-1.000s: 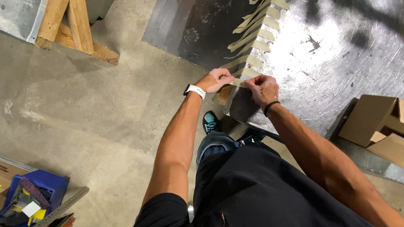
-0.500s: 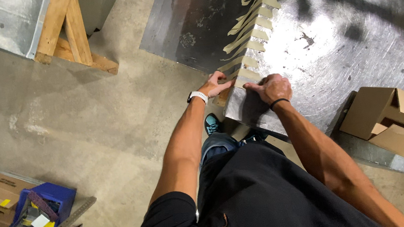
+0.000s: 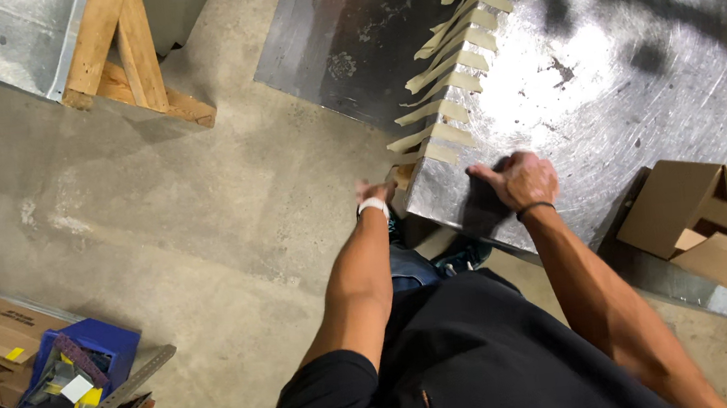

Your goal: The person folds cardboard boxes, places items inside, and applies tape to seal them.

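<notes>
Metal sheet (image 3: pixel 621 87), taped edge (image 3: pixel 446 87). Right hand (image 3: pixel 518 179): pressed flat on it. Left hand (image 3: pixel 376 192): under corner, grip cannot be told.

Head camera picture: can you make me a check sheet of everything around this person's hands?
Surface: shiny scratched metal sheet, bent over an edge.
Job's things: row of tan tape strips along the bend.
Clutter: open cardboard box; blue bin of scraps.
Hands: left hand at the sheet's corner, blurred; right hand resting on the sheet.
Cables: nothing seen.
Surroundings: concrete floor, wooden frame.
</notes>
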